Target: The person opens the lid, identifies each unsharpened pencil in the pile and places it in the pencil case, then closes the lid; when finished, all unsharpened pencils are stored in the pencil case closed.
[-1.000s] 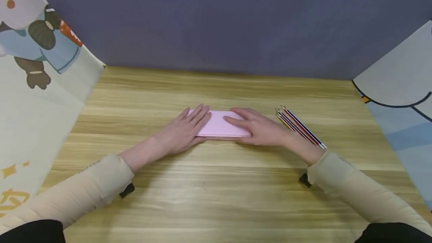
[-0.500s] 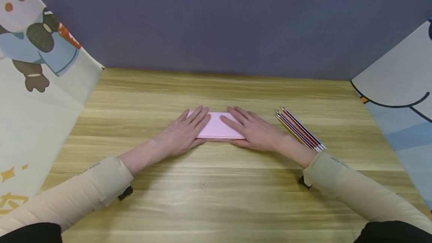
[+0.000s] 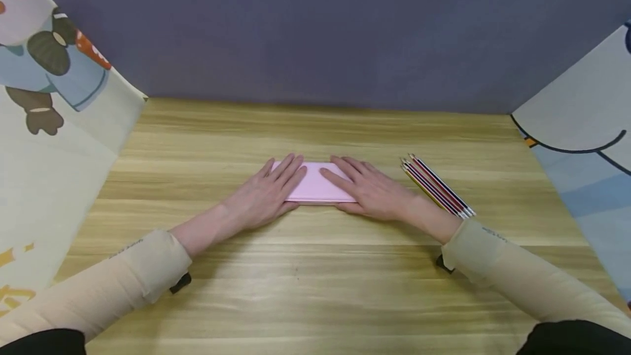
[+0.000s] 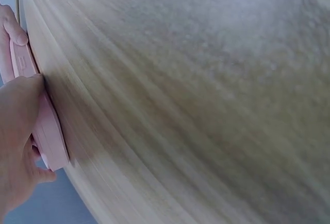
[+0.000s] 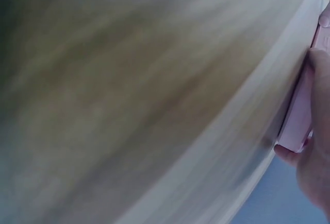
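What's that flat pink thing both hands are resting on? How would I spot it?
Look to the middle of the light wooden table, in front of the purple back wall. There a flat, pale pink rectangular case lies under the left hand and the right hand. Unlike the thin striped pencils bundled to its right, it is broad, plain and pink.
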### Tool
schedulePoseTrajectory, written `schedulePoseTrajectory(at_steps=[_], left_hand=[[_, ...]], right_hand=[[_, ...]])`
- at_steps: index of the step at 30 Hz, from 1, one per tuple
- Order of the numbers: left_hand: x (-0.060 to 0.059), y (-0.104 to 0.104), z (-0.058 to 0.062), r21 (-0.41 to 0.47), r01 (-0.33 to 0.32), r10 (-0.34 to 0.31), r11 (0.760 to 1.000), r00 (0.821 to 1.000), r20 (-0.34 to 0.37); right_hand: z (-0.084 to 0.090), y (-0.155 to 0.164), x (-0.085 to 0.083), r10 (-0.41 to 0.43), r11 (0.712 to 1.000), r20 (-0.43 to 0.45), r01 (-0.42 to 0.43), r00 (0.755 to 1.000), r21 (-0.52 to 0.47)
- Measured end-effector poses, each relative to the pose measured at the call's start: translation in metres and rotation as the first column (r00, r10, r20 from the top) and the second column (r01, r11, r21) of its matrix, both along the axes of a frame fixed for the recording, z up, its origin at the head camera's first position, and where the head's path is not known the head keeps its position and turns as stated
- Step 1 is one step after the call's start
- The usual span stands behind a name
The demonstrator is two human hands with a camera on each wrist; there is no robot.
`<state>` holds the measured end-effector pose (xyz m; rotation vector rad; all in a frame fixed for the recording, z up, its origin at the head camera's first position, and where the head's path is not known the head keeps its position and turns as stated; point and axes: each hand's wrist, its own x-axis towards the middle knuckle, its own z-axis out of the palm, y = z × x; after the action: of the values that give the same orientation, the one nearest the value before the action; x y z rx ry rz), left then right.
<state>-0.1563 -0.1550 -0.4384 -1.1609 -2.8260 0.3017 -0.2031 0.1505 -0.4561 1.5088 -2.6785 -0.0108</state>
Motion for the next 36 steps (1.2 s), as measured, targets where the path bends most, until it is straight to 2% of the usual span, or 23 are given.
schedulePoseTrajectory(at_steps=[5, 11, 19, 36], left_hand=[[0.0007, -0.0003, 0.0011, 0.000, 0.002, -0.002, 1.000, 1.000, -0.017], [0.0002, 0.0007, 0.0027, 0.005, -0.007, 0.007, 1.000, 1.000, 0.010], [0.0004, 0.0025, 0.0037, 0.006, -0.009, 0.009, 1.000, 1.000, 0.023], [0.0028, -0.0004, 0.0036, 0.040, -0.023, 0.021, 0.999, 0.999, 0.041]], right_hand=[[0.0017, 0.0002, 0.0008, -0.018, 1.000, 0.022, 0.018, 1.000, 0.004], [0.0030, 0.0007, 0.0019, -0.035, 0.999, 0.065, 0.035, 0.997, 0.003], [0.0029, 0.0004, 0.0023, -0.022, 0.999, 0.069, 0.025, 0.997, -0.040], [0.0072, -0.0016, 0.0030, -0.066, 0.998, 0.136, 0.063, 0.989, 0.025]])
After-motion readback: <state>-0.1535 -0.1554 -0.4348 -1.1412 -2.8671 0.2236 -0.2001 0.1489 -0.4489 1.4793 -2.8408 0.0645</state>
